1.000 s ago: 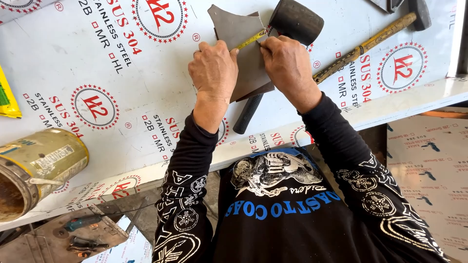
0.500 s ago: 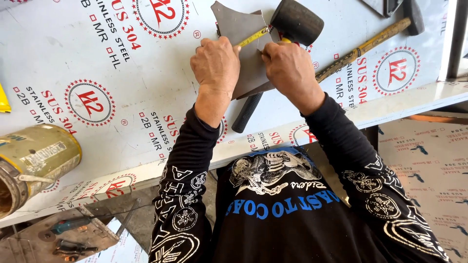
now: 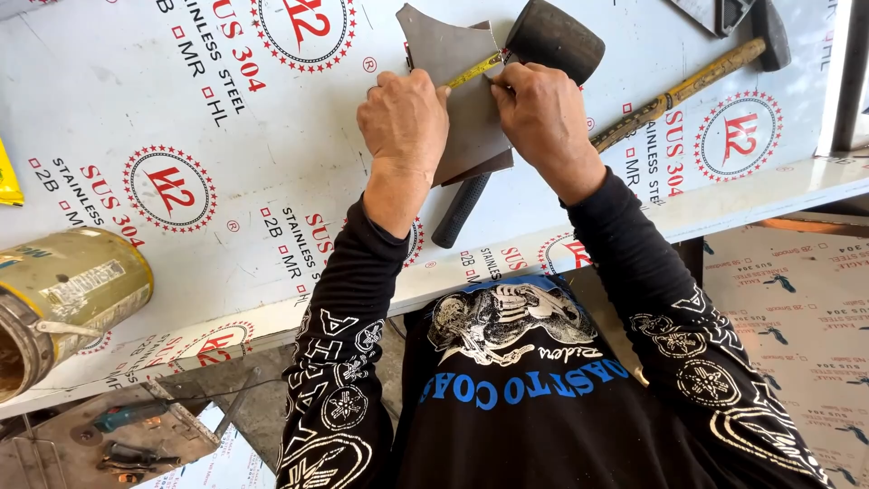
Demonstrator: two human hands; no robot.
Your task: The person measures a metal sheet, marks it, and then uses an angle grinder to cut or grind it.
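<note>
While hands (image 3: 475, 113) pinch yellow tape (image 3: 472, 71) across grey plate (image 3: 457, 81), mallet (image 3: 552, 41) crowds far edge.

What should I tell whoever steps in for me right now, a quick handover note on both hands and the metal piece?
Left hand: pressing the yellow tape measure flat on the grey metal piece.
Right hand: pinching the tape's far end at the piece's right edge.
The piece lies on the white film-covered sheet, over the handle of the black rubber mallet. A wooden-handled hammer lies to the right, an open tin far left.
Done: tape stretched across the piece.
Left: no mark or cut visible yet.
</note>
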